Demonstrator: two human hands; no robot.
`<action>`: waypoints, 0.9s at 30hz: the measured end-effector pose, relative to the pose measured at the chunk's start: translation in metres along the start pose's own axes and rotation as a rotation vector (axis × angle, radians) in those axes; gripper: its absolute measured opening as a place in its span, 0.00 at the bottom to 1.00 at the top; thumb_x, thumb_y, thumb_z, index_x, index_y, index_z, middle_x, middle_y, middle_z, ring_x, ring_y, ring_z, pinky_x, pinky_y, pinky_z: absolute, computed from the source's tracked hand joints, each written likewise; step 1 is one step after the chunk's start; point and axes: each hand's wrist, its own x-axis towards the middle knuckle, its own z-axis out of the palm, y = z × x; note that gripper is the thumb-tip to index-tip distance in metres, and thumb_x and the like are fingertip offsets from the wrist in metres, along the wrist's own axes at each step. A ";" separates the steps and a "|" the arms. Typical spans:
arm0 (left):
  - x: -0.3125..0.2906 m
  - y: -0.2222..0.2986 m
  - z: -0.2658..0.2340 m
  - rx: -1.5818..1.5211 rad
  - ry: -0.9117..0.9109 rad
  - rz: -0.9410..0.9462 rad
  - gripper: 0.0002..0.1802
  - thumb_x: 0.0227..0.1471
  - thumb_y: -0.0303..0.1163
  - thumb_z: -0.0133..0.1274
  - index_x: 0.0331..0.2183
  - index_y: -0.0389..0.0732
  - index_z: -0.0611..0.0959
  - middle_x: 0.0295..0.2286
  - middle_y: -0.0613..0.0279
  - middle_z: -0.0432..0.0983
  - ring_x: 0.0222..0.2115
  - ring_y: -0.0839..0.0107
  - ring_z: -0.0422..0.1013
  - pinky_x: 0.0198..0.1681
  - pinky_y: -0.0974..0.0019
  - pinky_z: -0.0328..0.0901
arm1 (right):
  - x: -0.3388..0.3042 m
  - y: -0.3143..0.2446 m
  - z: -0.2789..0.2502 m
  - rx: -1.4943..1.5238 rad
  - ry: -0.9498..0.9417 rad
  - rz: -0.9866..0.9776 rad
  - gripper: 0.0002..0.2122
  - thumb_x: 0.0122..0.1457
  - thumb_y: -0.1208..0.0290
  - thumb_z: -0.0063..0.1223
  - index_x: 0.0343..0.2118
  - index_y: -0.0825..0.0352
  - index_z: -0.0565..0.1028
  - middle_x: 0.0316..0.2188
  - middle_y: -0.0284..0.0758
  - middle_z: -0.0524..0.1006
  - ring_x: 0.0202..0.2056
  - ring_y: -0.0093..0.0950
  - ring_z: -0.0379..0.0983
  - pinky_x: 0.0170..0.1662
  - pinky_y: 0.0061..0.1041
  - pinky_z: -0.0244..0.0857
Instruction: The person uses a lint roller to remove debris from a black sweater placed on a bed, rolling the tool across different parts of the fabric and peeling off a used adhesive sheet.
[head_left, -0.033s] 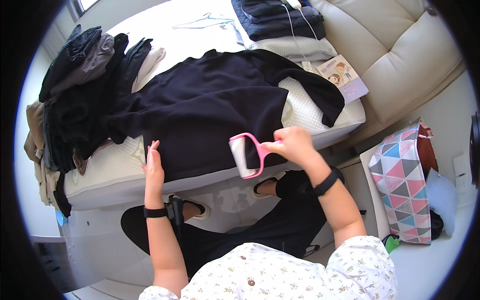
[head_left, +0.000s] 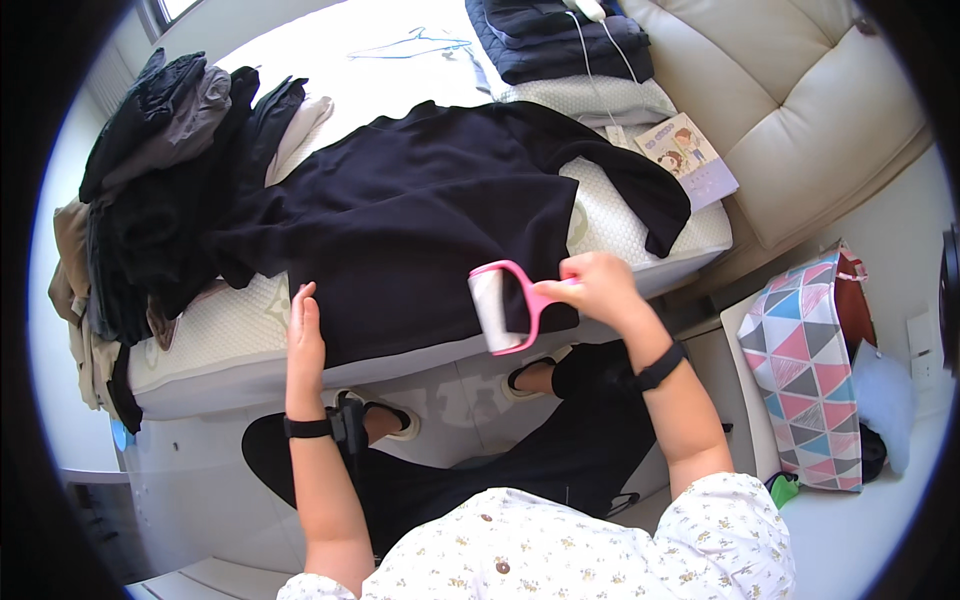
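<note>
A black long-sleeved top (head_left: 400,220) is spread over the near edge of the bed, one sleeve stretched to the right. My right hand (head_left: 600,290) is closed round the handle of a pink lint roller (head_left: 490,310) with a white roll. The roller is over the top's lower right part, near the hem; whether it touches the cloth I cannot tell. At the garment's lower left corner is my left hand (head_left: 305,335), fingers stretched out and holding nothing.
Dark and beige clothes (head_left: 150,220) are heaped at the bed's left end. Folded dark clothes (head_left: 550,45), a white cable (head_left: 588,70) and a booklet (head_left: 690,160) are at the back right. A blue hanger (head_left: 415,45) lies far back. A triangle-patterned bag (head_left: 800,370) stands right, below a beige leather seat (head_left: 790,90).
My right hand and the lint roller have shifted slightly to the right. My left hand has moved very slightly left. The black top lies as before.
</note>
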 end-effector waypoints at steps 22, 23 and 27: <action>0.029 0.033 0.004 0.364 -0.026 0.108 0.15 0.38 0.24 0.60 0.31 0.37 0.74 0.18 0.58 0.72 0.21 0.64 0.71 0.26 0.63 0.66 | 0.011 0.055 -0.030 0.390 -0.221 -0.009 0.10 0.46 0.71 0.66 0.24 0.70 0.76 0.18 0.37 0.75 0.24 0.19 0.69 0.30 0.27 0.65; 0.028 0.029 0.004 0.398 0.004 0.113 0.12 0.37 0.22 0.58 0.29 0.36 0.75 0.18 0.56 0.72 0.20 0.61 0.72 0.27 0.61 0.67 | 0.007 0.058 -0.036 0.372 -0.213 -0.004 0.09 0.46 0.71 0.65 0.25 0.70 0.77 0.18 0.37 0.75 0.24 0.19 0.69 0.30 0.27 0.65; 0.031 0.026 -0.005 0.346 0.062 0.134 0.06 0.35 0.22 0.55 0.23 0.37 0.75 0.20 0.49 0.74 0.25 0.50 0.73 0.31 0.54 0.68 | -0.014 0.094 -0.059 0.378 -0.120 0.084 0.07 0.46 0.74 0.64 0.27 0.71 0.79 0.19 0.30 0.76 0.25 0.17 0.69 0.30 0.24 0.64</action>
